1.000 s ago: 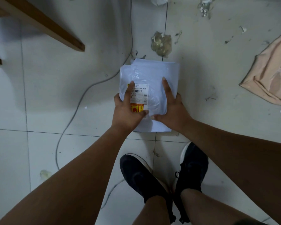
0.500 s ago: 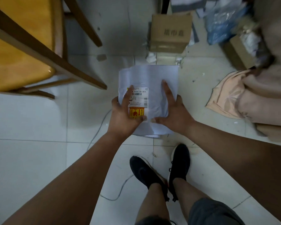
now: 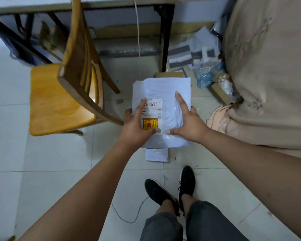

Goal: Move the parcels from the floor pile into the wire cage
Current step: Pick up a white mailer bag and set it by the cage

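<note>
label (image 3: pixel 153 110) showing "C069-00 853" (rest too small) | white parcel (image 3: pixel 165 94) being held above the floor | left hand (image 3: pixel 137 126) gripping its 8 o'clock edge, right hand (image 3: pixel 189 122) gripping 4 o'clock

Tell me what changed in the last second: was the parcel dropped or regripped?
Neither. The left hand and right hand hold the white parcel as before, label under the left thumb. The person has carried it forward: the wooden chair, earlier just a leg, now shows seat and back at left, and the beige cloth fills the right side.
</note>
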The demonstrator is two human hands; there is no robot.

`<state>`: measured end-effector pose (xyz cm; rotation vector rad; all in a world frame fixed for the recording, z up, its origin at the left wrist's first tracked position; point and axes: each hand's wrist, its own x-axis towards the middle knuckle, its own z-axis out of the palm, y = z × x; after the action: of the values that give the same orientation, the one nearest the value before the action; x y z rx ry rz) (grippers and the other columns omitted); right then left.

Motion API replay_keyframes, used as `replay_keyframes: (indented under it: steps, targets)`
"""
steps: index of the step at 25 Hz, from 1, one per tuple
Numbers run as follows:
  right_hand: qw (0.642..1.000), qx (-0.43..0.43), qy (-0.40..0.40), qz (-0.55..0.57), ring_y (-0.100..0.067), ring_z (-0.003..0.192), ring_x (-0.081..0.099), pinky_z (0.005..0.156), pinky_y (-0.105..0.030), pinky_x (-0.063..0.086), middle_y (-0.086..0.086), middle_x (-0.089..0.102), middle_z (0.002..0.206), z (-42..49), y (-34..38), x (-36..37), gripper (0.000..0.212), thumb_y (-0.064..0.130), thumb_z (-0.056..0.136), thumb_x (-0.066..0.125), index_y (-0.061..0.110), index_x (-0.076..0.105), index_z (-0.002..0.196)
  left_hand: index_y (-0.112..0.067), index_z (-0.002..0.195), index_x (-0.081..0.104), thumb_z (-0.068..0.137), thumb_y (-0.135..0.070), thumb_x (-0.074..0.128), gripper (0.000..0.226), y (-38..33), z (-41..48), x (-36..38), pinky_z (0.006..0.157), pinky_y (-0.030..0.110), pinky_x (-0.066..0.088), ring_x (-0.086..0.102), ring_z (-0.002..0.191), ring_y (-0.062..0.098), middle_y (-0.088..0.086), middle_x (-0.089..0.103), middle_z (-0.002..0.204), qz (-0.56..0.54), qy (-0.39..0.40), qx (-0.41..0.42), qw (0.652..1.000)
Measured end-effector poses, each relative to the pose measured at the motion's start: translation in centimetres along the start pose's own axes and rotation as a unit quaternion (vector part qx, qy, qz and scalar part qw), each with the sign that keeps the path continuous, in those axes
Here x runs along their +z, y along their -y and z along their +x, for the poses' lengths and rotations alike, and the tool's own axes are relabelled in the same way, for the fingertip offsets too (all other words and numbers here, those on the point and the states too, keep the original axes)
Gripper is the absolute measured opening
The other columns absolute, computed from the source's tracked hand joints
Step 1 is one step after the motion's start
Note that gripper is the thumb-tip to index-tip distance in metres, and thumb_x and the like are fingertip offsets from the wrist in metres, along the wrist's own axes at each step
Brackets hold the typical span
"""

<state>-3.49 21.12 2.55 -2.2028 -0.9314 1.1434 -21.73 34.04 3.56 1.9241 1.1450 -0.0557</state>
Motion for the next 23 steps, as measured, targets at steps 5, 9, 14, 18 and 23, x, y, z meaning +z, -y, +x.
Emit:
replay_keyframes:
  steps: [5,9,14,18,23]
  targets:
    - [0.999,0.003,-0.029,0.015,-0.035,0.122,0.051,0.094,-0.029,0.04,-0.014,0.037,0.134,-7.0,3.6,-6.0,0.137,0.036,0.07,0.093,0.059,-0.014,0.152,-0.056,0.154,0.01,0.081,-0.04,0.083,0.104,-8.3,-5.0,-3.7,0.101,0.038,0.048,0.047,0.132,0.03,0.004,0.023,0.153,0.057,0.016,0.032,0.998]
    - [0.998,0.01,-0.062,0.016,-0.037,0.125,0.051,0.103,-0.035,0.041,-0.02,0.037,0.143,-12.9,4.3,-9.6,0.139,0.042,0.067,0.094,0.061,-0.016,0.151,-0.059,0.152,0.007,0.081,-0.044,0.081,0.104,-13.6,-8.5,-4.5,0.094,0.039,0.052,0.054,0.124,0.031,0.005,0.023,0.152,0.098,0.032,0.061,0.993]
    - [0.993,0.041,-0.107,0.04,-0.036,0.133,0.047,0.112,-0.042,0.042,-0.016,0.03,0.154,-20.5,2.9,-13.2,0.14,0.049,0.062,0.094,0.069,-0.018,0.145,-0.06,0.151,0.008,0.077,-0.05,0.082,0.106,-19.2,-12.7,-3.1,0.091,0.037,0.052,0.057,0.118,0.03,0.005,0.028,0.145,0.129,0.075,0.116,0.982]
    - [0.984,0.068,-0.146,0.074,-0.035,0.143,0.037,0.118,-0.045,0.036,-0.015,0.023,0.16,-25.5,0.4,-14.9,0.141,0.055,0.059,0.093,0.066,-0.017,0.147,-0.059,0.152,0.007,0.076,-0.054,0.082,0.107,-23.0,-14.6,-1.1,0.095,0.04,0.052,0.056,0.121,0.03,0.006,0.027,0.149,0.176,0.115,0.151,0.966]
    - [0.969,0.093,-0.204,0.103,-0.036,0.136,0.043,0.106,-0.035,0.038,-0.02,0.032,0.151,-30.7,-4.3,-17.7,0.139,0.051,0.064,0.093,0.058,-0.015,0.152,-0.056,0.154,0.008,0.073,-0.055,0.084,0.111,-28.5,-16.5,3.7,0.095,0.039,0.051,0.054,0.123,0.029,0.007,0.027,0.149,0.204,0.135,0.205,0.948]
